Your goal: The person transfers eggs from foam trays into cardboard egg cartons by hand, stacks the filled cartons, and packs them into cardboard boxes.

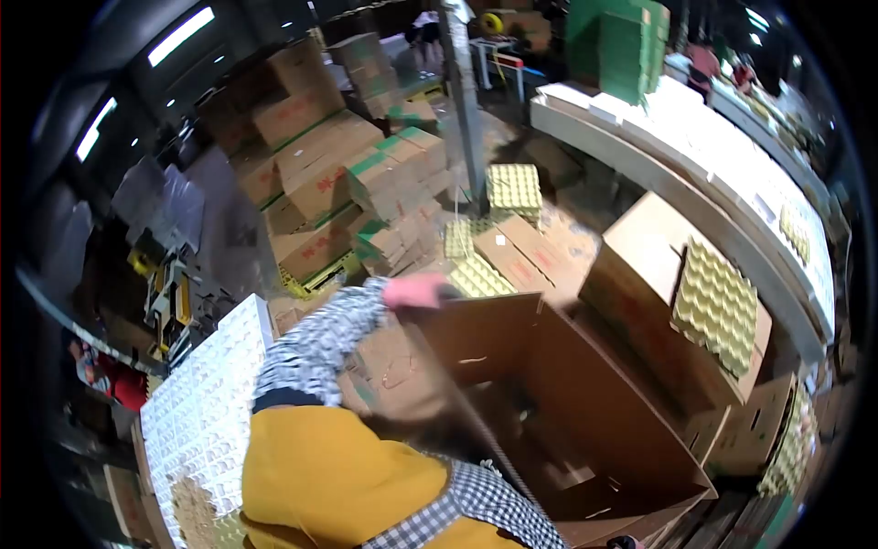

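A large open cardboard box [622, 384] stands in front of me, tilted in view, with its inside showing. Loose bits of pale scrap lie on its bottom. My left hand [416, 292], in a pink glove with dark fingertips, is closed on the box's far left top corner. A patterned sleeve covers that arm. At the bottom edge of the view, only a small dark piece of what looks like my right hand [626, 542] shows by the box's near rim. Its fingers are mostly cut off.
Yellow egg trays [715, 306] lean on another carton [631, 274] at right. More trays [514, 188] stand by a metal post [466, 119]. Stacked cartons [320, 165] fill the back left. White trays [206, 403] lie at my left, and a long white-topped counter [695, 137] curves along the right.
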Available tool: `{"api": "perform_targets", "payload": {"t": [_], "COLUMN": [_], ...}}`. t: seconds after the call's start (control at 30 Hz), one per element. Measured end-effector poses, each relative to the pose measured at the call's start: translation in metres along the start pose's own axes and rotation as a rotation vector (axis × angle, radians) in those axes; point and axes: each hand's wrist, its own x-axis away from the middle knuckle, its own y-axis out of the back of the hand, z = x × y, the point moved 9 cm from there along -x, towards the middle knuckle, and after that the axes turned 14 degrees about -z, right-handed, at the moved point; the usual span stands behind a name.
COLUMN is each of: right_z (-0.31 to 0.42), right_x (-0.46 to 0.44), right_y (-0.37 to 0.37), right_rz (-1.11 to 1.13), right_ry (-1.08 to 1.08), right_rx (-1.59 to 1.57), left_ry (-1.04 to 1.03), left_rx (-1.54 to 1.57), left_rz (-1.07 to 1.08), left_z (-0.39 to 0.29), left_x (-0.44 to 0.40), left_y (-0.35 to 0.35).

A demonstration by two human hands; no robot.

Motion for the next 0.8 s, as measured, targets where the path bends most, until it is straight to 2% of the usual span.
{"api": "perform_targets", "payload": {"t": [0.03, 0.07, 0.1, 0.17, 0.2, 0.23, 0.27, 0.3, 0.33, 0.37, 0.4, 0.43, 0.47, 0.5, 0.53, 0.57, 0.6, 0.63, 0.67, 0.7, 0.73, 0.8], "right_z": [0.016, 0.035, 0.075, 0.193, 0.226, 0.25, 0.282, 0.326, 0.377, 0.362, 0.416, 0.464, 0.503, 0.564, 0.61, 0.645, 0.674, 0.702, 0.73, 0.758, 0.784, 0.826], "right_x": [-0.009, -0.017, -0.025, -0.035, -0.042, -0.051, -0.069, -0.07, -0.068, -0.117, -0.114, -0.119, -0.141, -0.123, -0.116, -0.13, -0.152, -0.173, -0.172, -0.166, -0.16, -0.155], "right_y": [-0.005, -0.015, -0.021, -0.04, -0.054, -0.074, -0.089, -0.104, -0.117, -0.143, -0.154, -0.162, -0.166, -0.157, -0.161, -0.164, -0.174, -0.182, -0.185, -0.186, -0.189, -0.2], "right_rz": [0.022, 0.049, -0.006, 0.029, -0.034, -0.093, -0.088, -0.196, -0.188, -0.242, -0.204, -0.226, -0.297, -0.581, -0.721, -0.671, -0.48, -0.408, -0.417, -0.547, -0.692, -0.834], "right_ry": [-0.042, -0.087, -0.015, 0.269, 0.184, 0.089, 0.303, 0.753, 0.731, 0.382, 0.36, 0.39, 0.547, 0.858, 1.069, 1.053, 0.918, 0.891, 0.968, 1.125, 1.269, 1.457], "right_rx": [-0.077, -0.155, -0.135, -0.267, -0.498, -0.729, -0.599, -0.27, -0.408, -0.914, -1.052, -1.148, -1.094, -0.758, -0.677, -0.785, -1.055, -1.123, -1.176, -1.047, -0.925, -0.728], "left_ry": [0.02, 0.124, 0.171, 0.201, 0.255, 0.2, 0.414, 0.46, 0.428, 0.523, 0.618, 0.532, 0.438, 0.371, 0.351, 0.33, 0.317, 0.302, 0.289, 0.304, 0.331, 0.437], "left_rx": [0.1, 0.165, 0.093, 0.13, 0.088, 0.132, 0.187, 0.152, 0.127, -0.174, -0.013, -0.118, 0.012, -0.354, -0.471, -0.581, -0.612, -0.642, -0.671, -0.799, -0.805, -0.766], "left_rz": [-0.052, -0.065, -0.169, -0.343, -0.454, -0.582, -0.719, -0.744, -0.834, -1.02, -1.13, -1.217, -1.216, -1.34, -1.327, -1.311, -1.345, -1.382, -1.42, -1.518, -1.561, -1.636], "left_z": [0.008, 0.03, 0.058, 0.121, 0.122, 0.124, 0.153, 0.174, 0.152, 0.179, 0.188, 0.198, 0.178, 0.173, 0.158, 0.143, 0.148, 0.156, 0.164, 0.169, 0.176, 0.19], "left_x": [0.033, 0.062, 0.092, 0.157, 0.193, 0.229, 0.277, 0.326, 0.363, 0.424, 0.467, 0.508, 0.513, 0.547, 0.548, 0.545, 0.553, 0.56, 0.564, 0.572, 0.574, 0.582], "left_y": [0.046, 0.082, 0.124, 0.2, 0.236, 0.267, 0.296, 0.323, 0.344, 0.37, 0.38, 0.392, 0.395, 0.4, 0.398, 0.398, 0.4, 0.402, 0.403, 0.406, 0.414, 0.43]}}
